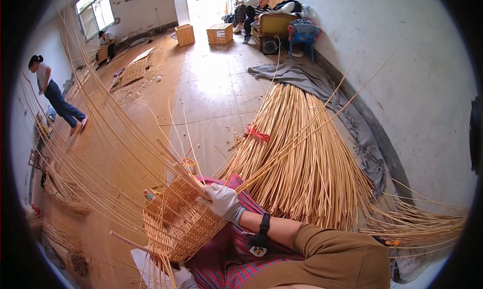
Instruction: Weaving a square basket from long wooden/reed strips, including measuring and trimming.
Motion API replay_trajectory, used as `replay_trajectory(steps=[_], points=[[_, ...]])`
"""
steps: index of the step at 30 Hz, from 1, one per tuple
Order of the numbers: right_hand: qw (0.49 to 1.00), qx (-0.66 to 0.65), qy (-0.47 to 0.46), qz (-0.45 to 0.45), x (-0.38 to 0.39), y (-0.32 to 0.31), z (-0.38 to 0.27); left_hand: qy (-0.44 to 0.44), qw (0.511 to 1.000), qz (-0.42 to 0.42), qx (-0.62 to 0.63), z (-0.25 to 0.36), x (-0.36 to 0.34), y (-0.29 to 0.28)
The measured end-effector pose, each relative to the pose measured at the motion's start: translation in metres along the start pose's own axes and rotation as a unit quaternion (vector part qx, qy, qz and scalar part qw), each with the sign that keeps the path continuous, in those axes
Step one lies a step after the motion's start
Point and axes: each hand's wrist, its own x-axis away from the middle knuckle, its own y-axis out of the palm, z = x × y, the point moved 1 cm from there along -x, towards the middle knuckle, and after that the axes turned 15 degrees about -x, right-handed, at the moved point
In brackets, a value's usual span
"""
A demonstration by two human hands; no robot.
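Note:
A half-woven wicker basket (193,226) leans across my lap on a striped red and blue cloth (236,259), with long loose rods fanning up from it to the left. My right hand (221,201), in a whitish glove, is closed around wicker rods (188,177) at the basket's upper edge; thin rods also stretch from it to the upper right. Low in the picture, my gloved left hand (184,277) grips the basket's near lower corner, its fingers partly hidden. A thicker stick (130,241) juts out left of that corner.
To the right, a large bundle of peeled rods (302,163) lies under a grey cloth (307,80). More rods (422,223) spread along the wall. Finished baskets (220,34) stand near the doorway. A person (55,93) walks at left; others sit at the back.

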Motion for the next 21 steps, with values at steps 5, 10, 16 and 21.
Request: replay_trajectory(steps=[5,10,16,21], points=[[0.999,-0.007,-0.02,0.024,0.002,0.002,0.002,-0.057,0.986,-0.077,-0.135,-0.011,-0.027,0.0],[0.999,0.008,-0.023,0.021,0.001,0.009,0.008,0.144,0.978,0.132,-0.08,-0.056,-0.057,0.029],[1.0,0.019,-0.012,-0.008,0.002,0.01,0.012,0.107,0.991,0.076,-0.017,-0.068,-0.062,0.041],[0.999,0.005,0.007,-0.031,0.004,0.004,0.008,0.047,0.997,0.015,0.054,-0.036,-0.033,0.022]])
